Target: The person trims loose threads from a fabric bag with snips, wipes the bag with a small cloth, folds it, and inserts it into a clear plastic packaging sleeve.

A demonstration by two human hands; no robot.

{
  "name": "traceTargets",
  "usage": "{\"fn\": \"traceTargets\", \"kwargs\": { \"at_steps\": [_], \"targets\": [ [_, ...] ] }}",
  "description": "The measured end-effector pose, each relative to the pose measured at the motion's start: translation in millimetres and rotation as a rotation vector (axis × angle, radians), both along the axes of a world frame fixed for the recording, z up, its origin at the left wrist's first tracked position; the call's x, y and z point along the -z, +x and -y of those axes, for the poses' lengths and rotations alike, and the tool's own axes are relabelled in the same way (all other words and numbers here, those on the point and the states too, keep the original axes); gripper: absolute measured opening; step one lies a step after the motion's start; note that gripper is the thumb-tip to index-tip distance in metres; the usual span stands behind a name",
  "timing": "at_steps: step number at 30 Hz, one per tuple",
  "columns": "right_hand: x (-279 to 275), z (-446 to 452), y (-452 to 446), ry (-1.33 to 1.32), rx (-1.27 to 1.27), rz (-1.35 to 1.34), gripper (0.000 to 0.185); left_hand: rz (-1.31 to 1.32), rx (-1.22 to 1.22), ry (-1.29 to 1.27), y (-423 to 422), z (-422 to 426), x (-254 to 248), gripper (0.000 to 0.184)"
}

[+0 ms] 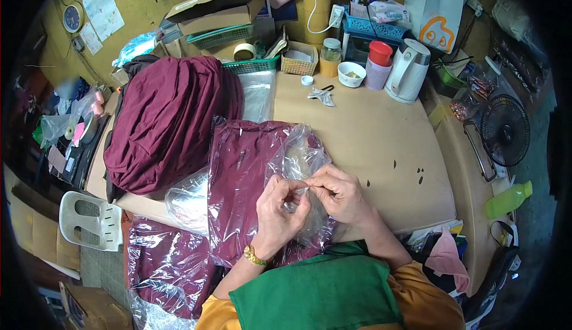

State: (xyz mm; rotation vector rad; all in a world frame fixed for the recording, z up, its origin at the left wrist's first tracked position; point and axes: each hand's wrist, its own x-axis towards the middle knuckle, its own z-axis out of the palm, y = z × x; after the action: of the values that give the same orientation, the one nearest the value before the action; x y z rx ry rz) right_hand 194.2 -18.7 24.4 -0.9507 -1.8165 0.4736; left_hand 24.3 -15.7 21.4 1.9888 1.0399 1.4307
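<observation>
Maroon cloth in a clear plastic bag [238, 169] lies on the table in front of me. Above its right part, my left hand [281, 206], with a gold watch at the wrist, pinches clear crumpled plastic [298, 157]. My right hand [336, 191] meets it fingertip to fingertip, pinching the same plastic. Whatever small part sits between the fingertips is too small to make out. A large heap of maroon cloth [167, 121] rests at the left of the table.
Another bagged maroon bundle [170, 264] lies lower left, beside a white plastic chair [89, 221]. Along the table's back stand a kettle [408, 70], a purple cup [377, 75], a white bowl [351, 75], a jar [330, 57] and baskets [299, 59]. A fan [503, 130] is at right.
</observation>
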Motion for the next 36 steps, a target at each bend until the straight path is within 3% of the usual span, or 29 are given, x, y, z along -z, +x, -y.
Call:
{"fn": "traceTargets", "kwargs": {
  "at_steps": [2,4,7,10,12,14,16,18,20,23,26,29,32,34,35,36],
  "targets": [
    [0.4,1.4,-2.1,0.055,0.029,0.039,0.012,0.12,0.006,-0.123,2.3,2.1,0.0,0.024],
    [0.4,3.9,-3.0,0.11,0.06,0.075,0.012,0.048,0.02,-0.126,-3.5,-0.7,-2.1,0.026],
    [-0.5,5.0,1.8,-0.026,0.004,-0.062,0.008,0.051,0.035,-0.137,-9.7,-9.5,8.1,0.026],
    [10.5,-1.7,12.8,-0.246,-0.203,-0.131,0.01,0.083,0.046,-0.118,-11.9,-11.8,11.0,0.025],
    [18.4,-8.3,20.1,-0.746,-0.644,-0.458,0.016,0.013,0.061,-0.104,-13.5,-16.1,12.3,0.024],
    [18.5,-7.4,22.3,-0.794,-0.694,-0.54,0.015,0.04,0.063,-0.052,-15.4,-19.9,9.9,0.027],
    [19.3,-7.0,23.9,-0.904,-0.493,-0.662,0.014,0.068,0.071,0.004,-15.6,-18.3,-1.7,0.031],
    [15.0,-8.1,18.9,-0.899,-0.459,-0.68,0.015,-0.085,0.187,0.061,-16.9,-3.2,-29.2,0.046],
    [16.5,-8.7,12.5,-0.903,-0.431,-0.691,0.016,-0.11,0.172,0.084,-8.2,-5.6,-16.4,0.047],
    [17.8,-13.7,9.6,-0.777,-0.565,-0.748,0.015,0.037,0.159,0.199,-2.4,-12.2,-12.0,0.025],
    [-9.0,-10.3,18.8,-0.861,-0.598,-0.707,0.013,0.076,0.185,0.24,-6.1,-17.6,-13.1,0.029],
    [-20.7,-9.4,20.1,-0.823,-0.542,-0.631,0.007,0.092,0.191,0.297,-3.5,-25.2,-16.2,0.021],
    [-23.2,-10.2,21.4,-0.659,-0.392,-0.64,0.003,0.048,0.173,0.335,-2.3,-30.5,-24.2,0.02],
    [-24.3,-12.9,26.4,-0.516,-0.257,-0.526,0.005,-0.014,0.142,0.338,-0.4,-30.0,-31.0,0.021],
    [-32.8,-11.8,28.1,-0.401,-0.07,-0.337,0.006,-0.062,0.089,0.388,1.5,-29.8,-33.6,0.022],
    [-37.0,-15.2,30.4,-0.4,-0.068,-0.337,0.006,-0.114,0.039,0.436,2.9,-29.5,-36.4,0.022]
  ]
}}
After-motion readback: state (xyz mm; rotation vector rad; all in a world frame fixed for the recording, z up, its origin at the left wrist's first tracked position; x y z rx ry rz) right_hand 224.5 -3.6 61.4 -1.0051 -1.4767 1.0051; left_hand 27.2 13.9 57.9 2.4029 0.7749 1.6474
